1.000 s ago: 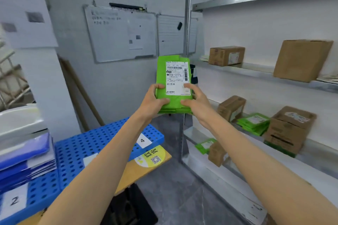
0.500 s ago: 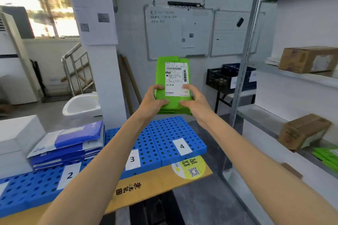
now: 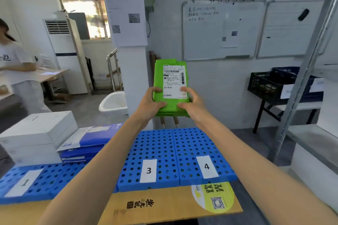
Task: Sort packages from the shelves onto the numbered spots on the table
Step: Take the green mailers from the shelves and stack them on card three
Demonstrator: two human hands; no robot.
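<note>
Green package point(image 3: 171, 86): held in the air, upright, label point(image 3: 174, 80) facing the camera. It is beyond the far edge of the table point(image 3: 164, 204), roughly above the seam between spot 3 point(image 3: 148, 170) and spot 4 point(image 3: 206, 166).

Grip: both hands are on the lower end. Left hand point(image 3: 149, 105) pinches the lower left corner and right hand point(image 3: 192, 105) the lower right. Both thumbs press on the front face, the right one overlapping the label's bottom corner. The fingers go behind the package and are mostly hidden. Most of the package rises clear above the hands, and only its bottom edge sits below the thumbs.

Handling, as a judgement: a film mailer, soft and light, likely holding clothing. The skin looks slick, so a pinch should hold better than a flat palm. It would flop if held by one corner, so the two-corner hold suits it. Not fragile. The bottom edge shows layered folds, and I cannot tell whether this is one bag or several.

Table, near-left corner: spot 1 point(image 3: 24, 181). Behind it stand white boxes point(image 3: 36, 133), with blue packages point(image 3: 87, 142) just beside them. Spots 3 and 4 carry nothing.
</note>
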